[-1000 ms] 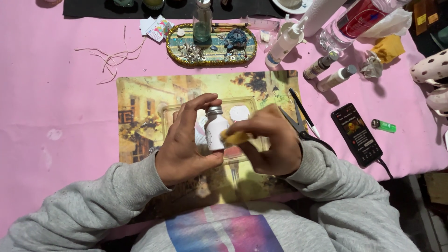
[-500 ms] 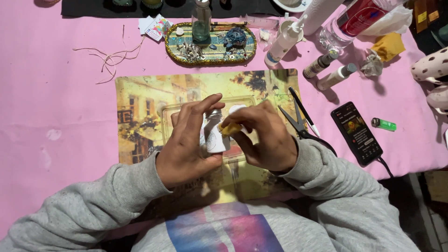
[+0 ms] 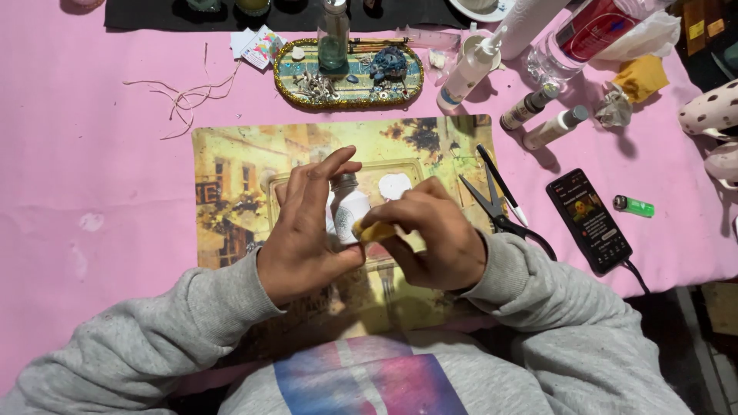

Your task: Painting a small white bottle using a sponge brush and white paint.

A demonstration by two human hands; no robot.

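Observation:
My left hand [image 3: 304, 230] holds a small white bottle [image 3: 350, 211] upright over the yellow picture mat [image 3: 231, 184], fingers wrapped round its left side. My right hand [image 3: 434, 238] pinches a small yellow piece, sponge or cloth [image 3: 374, 230], and presses it against the bottle's lower right side. The bottle has a grey metallic neck at the top. A white scrap [image 3: 395, 185] lies on the mat just beyond the hands.
Black scissors [image 3: 492, 204] and a thin pen lie right of the mat, then a phone [image 3: 590, 219] with cable and a green lighter [image 3: 633, 205]. At the back stand an oval decorated tray [image 3: 350, 73], a glue bottle [image 3: 469, 71] and small vials.
The hands shifted slightly; the yellow piece has moved down along the bottle's side, and my left fingers have spread more open around the bottle.

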